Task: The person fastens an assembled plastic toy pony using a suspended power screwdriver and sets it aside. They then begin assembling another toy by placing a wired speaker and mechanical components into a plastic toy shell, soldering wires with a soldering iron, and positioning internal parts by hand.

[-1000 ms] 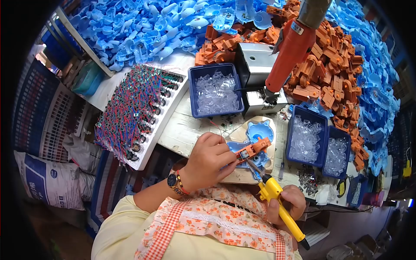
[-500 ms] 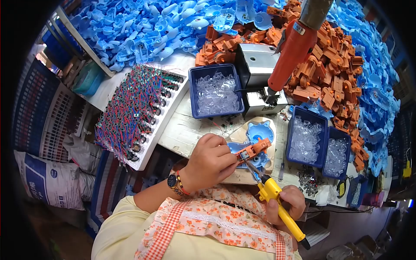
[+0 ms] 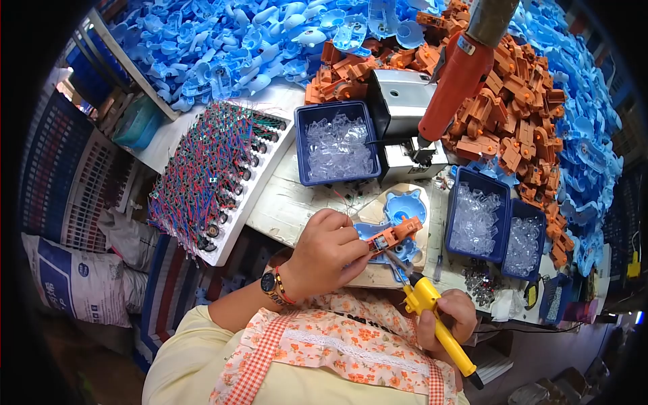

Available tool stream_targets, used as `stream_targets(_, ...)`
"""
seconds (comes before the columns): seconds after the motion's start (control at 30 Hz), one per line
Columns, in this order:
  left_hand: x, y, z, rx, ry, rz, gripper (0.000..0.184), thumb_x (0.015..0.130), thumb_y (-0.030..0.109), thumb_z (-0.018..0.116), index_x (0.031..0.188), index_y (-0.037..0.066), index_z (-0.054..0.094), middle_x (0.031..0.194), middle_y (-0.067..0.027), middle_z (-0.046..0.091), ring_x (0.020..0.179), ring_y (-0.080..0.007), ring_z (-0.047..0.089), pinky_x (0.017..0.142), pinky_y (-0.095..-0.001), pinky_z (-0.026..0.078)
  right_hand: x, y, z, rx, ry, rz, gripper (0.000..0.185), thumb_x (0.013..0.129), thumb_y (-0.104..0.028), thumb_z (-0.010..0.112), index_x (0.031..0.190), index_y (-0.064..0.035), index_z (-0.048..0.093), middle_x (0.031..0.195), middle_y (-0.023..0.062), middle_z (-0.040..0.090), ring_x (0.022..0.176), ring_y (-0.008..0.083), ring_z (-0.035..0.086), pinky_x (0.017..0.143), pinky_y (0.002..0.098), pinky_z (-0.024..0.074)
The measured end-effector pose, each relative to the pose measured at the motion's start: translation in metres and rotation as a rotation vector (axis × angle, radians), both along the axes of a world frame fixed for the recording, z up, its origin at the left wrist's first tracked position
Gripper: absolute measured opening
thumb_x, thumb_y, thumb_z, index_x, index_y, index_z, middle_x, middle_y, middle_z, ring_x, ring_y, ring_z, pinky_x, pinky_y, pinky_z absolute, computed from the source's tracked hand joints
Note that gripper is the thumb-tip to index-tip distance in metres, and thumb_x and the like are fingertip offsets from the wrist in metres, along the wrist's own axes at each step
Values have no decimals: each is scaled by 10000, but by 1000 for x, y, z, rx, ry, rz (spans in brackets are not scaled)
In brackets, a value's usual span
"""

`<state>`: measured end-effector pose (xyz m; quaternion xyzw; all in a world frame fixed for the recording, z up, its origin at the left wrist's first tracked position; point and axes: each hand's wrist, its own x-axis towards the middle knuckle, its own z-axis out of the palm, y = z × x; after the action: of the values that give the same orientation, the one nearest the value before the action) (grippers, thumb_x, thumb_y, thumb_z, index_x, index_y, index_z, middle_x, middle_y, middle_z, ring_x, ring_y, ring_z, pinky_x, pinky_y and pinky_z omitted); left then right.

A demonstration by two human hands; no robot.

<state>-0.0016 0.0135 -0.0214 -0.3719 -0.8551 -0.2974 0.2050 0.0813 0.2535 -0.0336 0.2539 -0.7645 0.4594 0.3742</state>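
We gripped: orange housing (image 3: 403, 230), left hand (image 3: 329, 250), partly covered; yellow tool (image 3: 424, 295), right hand (image 3: 459, 315), contact with housing unclear; blue bin (image 3: 341, 178) stood beyond.

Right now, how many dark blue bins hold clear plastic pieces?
3: one dark blue rectangular plastic bin right of the white foam tray, two bins right of the blue plastic shell. A far-right blue container's contents are unclear; others may be hidden.

1. Tabletop (image 3: 273, 209) brightly, fairly evenly lit; upper faces catch the light.
2. Glare on metal box (image 3: 405, 91); small highlights across clear plastic parts (image 3: 339, 145).
3. Strong fisheye: edges bowed, corners black.
4. Lower-left floor (image 3: 101, 364) dim, soft; blur or underexposure, can't tell.
5. Left hand (image 3: 329, 250), right hand (image 3: 455, 317) reasonably sharp; white spot (image 3: 638, 316) at right edge.
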Motion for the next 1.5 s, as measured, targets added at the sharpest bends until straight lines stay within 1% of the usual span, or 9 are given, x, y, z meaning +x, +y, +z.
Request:
stream_targets(0.13, 1, -1, 3, 0, -8, -2, 160, 668, 124, 787, 770, 115, 663, 774, -16, 608, 819, -243, 569, 772, -398, 452, 2, 3, 0, 9, -18, -9, 321, 732, -104, 721, 986, -13, 545, 639, 61, 539, 459, 184, 459, 440, 304, 390)
stream_targets(0.43, 16, -31, 10, -14, 62, -314, 157, 759, 277, 765, 798, 141, 698, 1005, 17, 712, 1109, -282, 637, 1073, -563, 322, 9, 11, -3, -64, -68, -71, 306, 762, -122, 706, 1003, -20, 547, 659, 68, 518, 473, 185, 469, 453, 300, 386)
stream_targets(0.53, 21, -55, 11, 2, 65, -338, 172, 782, 289, 734, 784, 132, 666, 949, 5, 699, 1113, -279, 642, 1063, -552, 351, 9, 13, -4, -92, -70, -89, 304, 770, -126, 706, 1004, -17, 545, 666, 71, 513, 487, 189, 477, 473, 304, 397)
stream_targets(0.63, 25, -90, 5, -82, 113, -195, 167, 740, 268, 753, 779, 129, 670, 854, 11, 698, 1003, -257, 673, 999, -515, 415, 19, 21, -5, -67, -200, 17, 297, 875, -113, 632, 1108, -30, 468, 850, 77, 483, 717, 154, 445, 669, 294, 382)
stream_targets(0.77, 24, -109, -4, -72, 199, 39, 165, 692, 157, 779, 838, 140, 704, 863, 4, 682, 889, -229, 656, 861, -441, 496, 18, 21, -5, -78, -166, -44, 293, 854, -116, 651, 1083, -26, 491, 819, 75, 497, 674, 167, 464, 629, 301, 395)
stream_targets(0.93, 22, -83, -2, -35, 310, -124, 266, 733, 160, 773, 994, 182, 731, 937, -21, 673, 831, -202, 636, 658, -323, 519, 17, 20, -6, -120, -128, -64, 293, 813, -122, 690, 1033, -26, 523, 831, 94, 541, 622, 202, 531, 576, 321, 447)
stream_targets(1.1, 20, -69, -4, -29, 270, -332, 263, 772, 164, 728, 1034, 185, 736, 1092, -36, 699, 823, -199, 649, 660, -311, 525, 27, 28, -3, -103, -140, -76, 299, 823, -120, 685, 1049, -27, 513, 865, 97, 524, 670, 206, 528, 611, 321, 452)
stream_targets(1.4, 18, -18, 23, 376, -251, -258, 193, 761, 77, 797, 946, 93, 746, 895, -51, 709, 830, -224, 658, 707, -330, 532, 39, 25, -8, -391, -240, -185, 313, 888, -144, 649, 1116, -38, 463, 979, 77, 503, 869, 170, 487, 796, 320, 426)
stream_targets(1.5, 8, 7, 21, 298, -205, -226, 220, 708, 39, 811, 909, 91, 739, 850, -49, 695, 886, -251, 655, 740, -352, 531, 40, 29, -8, -415, -245, -151, 312, 889, -140, 649, 1119, -39, 464, 1005, 84, 504, 881, 170, 495, 807, 316, 432)
